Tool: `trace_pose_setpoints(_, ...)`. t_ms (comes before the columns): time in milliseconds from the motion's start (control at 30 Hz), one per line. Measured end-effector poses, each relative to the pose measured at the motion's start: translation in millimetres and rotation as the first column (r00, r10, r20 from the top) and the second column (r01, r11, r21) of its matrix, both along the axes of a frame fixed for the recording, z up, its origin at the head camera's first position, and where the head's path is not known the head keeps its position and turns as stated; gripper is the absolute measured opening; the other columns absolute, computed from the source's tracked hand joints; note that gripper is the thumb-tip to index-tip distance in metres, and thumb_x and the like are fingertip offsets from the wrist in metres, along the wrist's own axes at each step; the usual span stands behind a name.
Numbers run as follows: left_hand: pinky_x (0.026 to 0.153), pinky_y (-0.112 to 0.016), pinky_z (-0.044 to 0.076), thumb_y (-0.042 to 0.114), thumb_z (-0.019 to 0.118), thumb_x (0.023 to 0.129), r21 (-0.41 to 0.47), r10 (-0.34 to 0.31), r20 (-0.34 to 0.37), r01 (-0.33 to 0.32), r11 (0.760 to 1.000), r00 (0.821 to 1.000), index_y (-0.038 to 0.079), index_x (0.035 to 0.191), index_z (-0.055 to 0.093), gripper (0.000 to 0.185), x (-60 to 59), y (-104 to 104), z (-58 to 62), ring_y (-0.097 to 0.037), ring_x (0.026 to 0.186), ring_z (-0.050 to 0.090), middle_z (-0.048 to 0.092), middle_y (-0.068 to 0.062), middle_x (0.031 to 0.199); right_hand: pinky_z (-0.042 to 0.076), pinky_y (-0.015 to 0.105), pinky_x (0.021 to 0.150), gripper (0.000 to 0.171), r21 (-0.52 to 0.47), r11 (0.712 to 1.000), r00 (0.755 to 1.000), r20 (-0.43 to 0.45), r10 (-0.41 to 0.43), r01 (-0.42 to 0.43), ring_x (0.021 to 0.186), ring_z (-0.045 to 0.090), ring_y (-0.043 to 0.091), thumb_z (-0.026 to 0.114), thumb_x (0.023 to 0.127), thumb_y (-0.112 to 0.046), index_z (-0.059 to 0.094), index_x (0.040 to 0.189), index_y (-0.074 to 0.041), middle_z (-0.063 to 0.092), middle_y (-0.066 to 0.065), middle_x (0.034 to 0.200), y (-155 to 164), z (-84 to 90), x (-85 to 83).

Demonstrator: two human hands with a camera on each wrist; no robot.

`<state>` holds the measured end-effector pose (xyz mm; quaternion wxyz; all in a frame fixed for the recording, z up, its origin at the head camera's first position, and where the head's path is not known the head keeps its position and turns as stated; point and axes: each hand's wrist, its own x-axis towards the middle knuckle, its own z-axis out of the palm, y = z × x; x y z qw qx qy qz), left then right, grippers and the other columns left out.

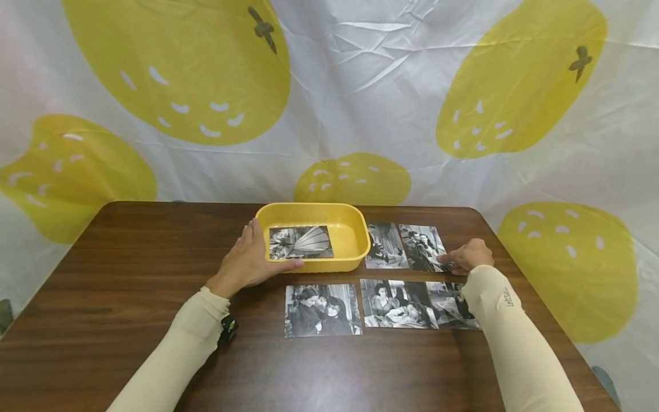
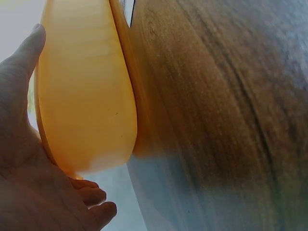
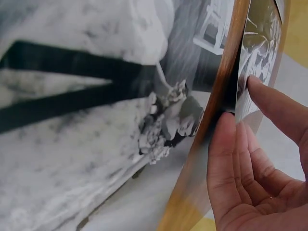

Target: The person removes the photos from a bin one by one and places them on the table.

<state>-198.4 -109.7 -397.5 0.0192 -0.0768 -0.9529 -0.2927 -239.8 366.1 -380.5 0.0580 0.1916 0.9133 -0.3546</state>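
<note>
My left hand (image 1: 250,257) rests spread against the near left corner of a yellow plastic basin (image 1: 355,264), its thumb along the front rim and its fingers along the left end. In the left wrist view the thumb lies straight against the basin's wall (image 2: 86,86). Inside the basin is a black-and-white photo (image 1: 301,241). On the right, my right hand (image 1: 469,256) pinches the near right corner of another black-and-white photo (image 1: 419,246). Its thumb is on top and the fingers beneath, and the right wrist view shows this photo's edge (image 3: 250,72) raised off the table.
Another photo (image 1: 383,249) lies between the basin and the pinched one. In the front row are a photo of close-set faces (image 1: 323,310), one with a seated figure (image 1: 396,306), and one partly covered by my right sleeve (image 1: 448,306). A fruit-print cloth (image 1: 360,114) hangs behind the brown table (image 1: 154,257).
</note>
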Motion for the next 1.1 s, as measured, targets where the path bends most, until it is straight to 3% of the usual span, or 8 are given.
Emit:
trace_pose_setpoints(267,0.107,-0.063,0.039,0.084,0.07,0.068,0.0,-0.001,-0.002,0.001,1.0,1.0,-0.005,0.158,0.002,0.144,0.0,0,-1.1,-0.049,0.142,0.032,0.019,-0.031,0.16,0.059,0.032,0.059,0.055,0.004,1.0,1.0,0.024,0.021,-0.021,0.058,0.07,0.016,0.088,0.08,-0.023,0.061,0.108,0.017,0.069,0.011,0.075,3,-0.5,-2.0)
trace_pose_setpoints(467,0.109,-0.064,0.035,0.085,0.069,0.068,-0.001,-0.005,0.018,0.005,1.0,1.0,-0.005,0.159,-0.001,0.145,0.2,-1,-0.4,-0.049,0.145,0.026,0.013,-0.031,0.162,0.061,0.034,0.065,0.049,-0.051,0.997,0.999,-0.004,0.049,-0.049,0.064,0.072,0.019,0.084,0.083,-0.019,0.063,0.109,0.016,0.073,0.017,0.082,2,9.4,-5.9)
trace_pose_setpoints(633,0.111,-0.064,0.031,0.086,0.066,0.069,-0.015,-0.002,0.032,0.003,1.0,0.999,-0.006,0.158,-0.003,0.146,0.0,-2,0.0,-0.05,0.147,0.021,0.009,-0.033,0.163,0.06,0.036,0.07,0.047,-0.037,0.989,0.989,-0.057,0.139,-0.141,0.072,0.073,0.022,0.081,0.085,-0.02,0.066,0.111,0.016,0.07,0.028,0.106,-7,28.2,-12.4)
trace_pose_setpoints(833,0.111,-0.064,0.032,0.086,0.067,0.069,-0.009,-0.004,0.028,0.004,1.0,1.0,-0.006,0.158,-0.003,0.146,0.0,-3,0.1,-0.049,0.148,0.021,0.009,-0.032,0.163,0.056,0.045,0.088,0.053,0.011,0.967,0.963,-0.092,0.255,-0.255,0.085,0.073,0.028,0.078,0.089,-0.025,0.064,0.119,0.016,0.061,0.035,0.124,-33,58.7,-21.1)
trace_pose_setpoints(900,0.111,-0.064,0.032,0.085,0.068,0.069,-0.006,-0.005,0.024,0.005,1.0,1.0,-0.006,0.158,-0.002,0.146,-0.1,-3,0.0,-0.049,0.147,0.021,0.01,-0.032,0.163,0.057,0.042,0.087,0.052,0.004,0.962,0.956,-0.106,0.272,-0.273,0.086,0.072,0.026,0.077,0.09,-0.025,0.062,0.12,0.015,0.059,0.036,0.125,-44,67.6,-23.7)
trace_pose_setpoints(1033,0.106,-0.063,0.039,0.084,0.071,0.067,0.008,0.0,-0.008,0.0,1.0,1.0,-0.004,0.158,0.005,0.143,-0.6,-2,-0.9,-0.047,0.142,0.033,0.024,-0.03,0.158,0.059,0.03,0.076,0.045,-0.05,0.958,0.952,-0.141,0.273,-0.282,0.077,0.07,0.017,0.077,0.09,-0.018,0.06,0.116,0.015,0.062,0.027,0.113,-69,82.7,-29.0)
trace_pose_setpoints(1100,0.102,-0.062,0.042,0.084,0.072,0.066,0.014,0.002,-0.018,-0.002,1.0,1.0,-0.003,0.158,0.007,0.142,-0.7,-1,-1.3,-0.046,0.138,0.038,0.028,-0.028,0.155,0.059,0.031,0.077,0.044,-0.044,0.956,0.948,-0.156,0.279,-0.289,0.077,0.069,0.017,0.079,0.089,-0.018,0.061,0.115,0.012,0.063,0.022,0.109,-80,89.1,-30.8)
